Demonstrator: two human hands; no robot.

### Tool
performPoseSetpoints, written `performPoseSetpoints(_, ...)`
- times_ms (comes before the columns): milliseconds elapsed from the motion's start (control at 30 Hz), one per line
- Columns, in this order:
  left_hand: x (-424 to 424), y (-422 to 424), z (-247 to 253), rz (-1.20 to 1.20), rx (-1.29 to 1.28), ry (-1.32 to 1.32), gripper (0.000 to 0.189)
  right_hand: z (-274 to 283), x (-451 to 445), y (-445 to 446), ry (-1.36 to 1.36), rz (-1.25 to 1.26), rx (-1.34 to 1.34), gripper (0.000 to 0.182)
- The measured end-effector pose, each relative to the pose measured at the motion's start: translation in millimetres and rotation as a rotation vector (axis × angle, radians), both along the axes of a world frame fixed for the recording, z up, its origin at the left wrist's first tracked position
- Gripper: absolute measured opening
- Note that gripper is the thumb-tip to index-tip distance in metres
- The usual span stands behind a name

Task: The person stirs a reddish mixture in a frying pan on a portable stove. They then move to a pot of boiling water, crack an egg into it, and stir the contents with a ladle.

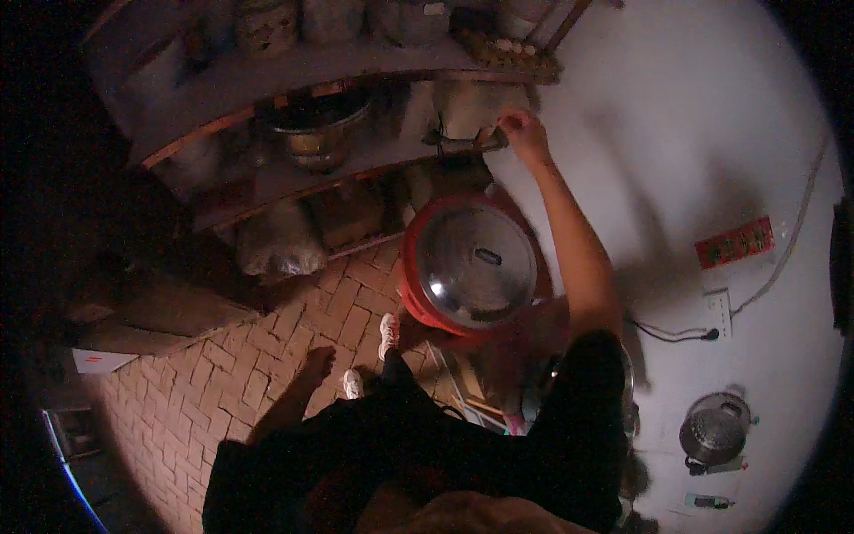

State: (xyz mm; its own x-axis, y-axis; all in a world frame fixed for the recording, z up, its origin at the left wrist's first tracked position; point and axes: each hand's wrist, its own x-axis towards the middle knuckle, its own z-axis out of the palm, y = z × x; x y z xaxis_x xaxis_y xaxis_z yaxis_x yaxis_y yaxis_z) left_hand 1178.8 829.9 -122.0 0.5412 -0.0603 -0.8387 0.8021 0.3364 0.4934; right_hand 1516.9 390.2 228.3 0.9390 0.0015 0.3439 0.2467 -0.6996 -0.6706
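My right hand [526, 133] is raised at the front edge of the wooden shelf [400, 160], by the white wall. Its fingers are curled close to a small brownish item [490, 138] on that edge; whether they hold it is too dim to see. Below that arm stands a large red tub [412, 280], covered by a round metal lid [460, 233] with a dark handle [488, 256]. My left hand [320, 365] hangs low over the brick floor [220, 380], fingers loosely bent, with nothing visible in it.
Jars and containers [333, 20] crowd the upper shelf, with a tray of eggs [514, 47] at its right end. A pot [313, 137] sits one level down. A filled plastic bag [280, 243] lies underneath. On the wall are a power strip [719, 312] and a hanging metal utensil [717, 427].
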Motion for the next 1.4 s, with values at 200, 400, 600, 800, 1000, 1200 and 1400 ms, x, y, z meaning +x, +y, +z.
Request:
performPoseSetpoints(200, 11.0, 4.3, -25.1, 0.021, 0.028, -0.128, 0.013, 12.5, 206.0, -97.0, -0.262, -0.181, -0.331, 0.031)
performPoseSetpoints(400, 14.8, 12.2, -22.1, 0.238, 0.127, -0.011, 0.016, 38.2, 282.7, -106.0, -0.291, -0.155, -0.871, 0.039)
performPoseSetpoints(600, 48.6, 1.5, -67.3, 0.241, -0.016, 0.108, 0.016, 11.1, 365.2, -171.4, -0.165, -0.029, -0.947, 0.042)
performPoseSetpoints(800, 71.1, -15.6, -46.7, 0.247, 0.089, 0.099, 0.016, 41.9, 334.6, -117.2, 0.040, -0.010, -1.020, 0.047)
performPoseSetpoints(1000, 68.2, 4.4, -76.6, 0.185, 0.010, 0.053, 0.016, 39.9, 353.7, -154.0, -0.186, 0.102, -0.659, 0.057)
performPoseSetpoints(1200, 54.8, 21.6, -98.0, 0.155, 0.142, 0.090, 0.013, 95.8, 229.6, -80.7, -0.022, 0.189, 0.714, 0.040)
performPoseSetpoints(1400, 99.2, 34.3, -80.6, -0.159, -0.161, 0.022, 0.012, -40.6, 11.2, 56.2, 0.256, 0.499, 1.627, 0.022)
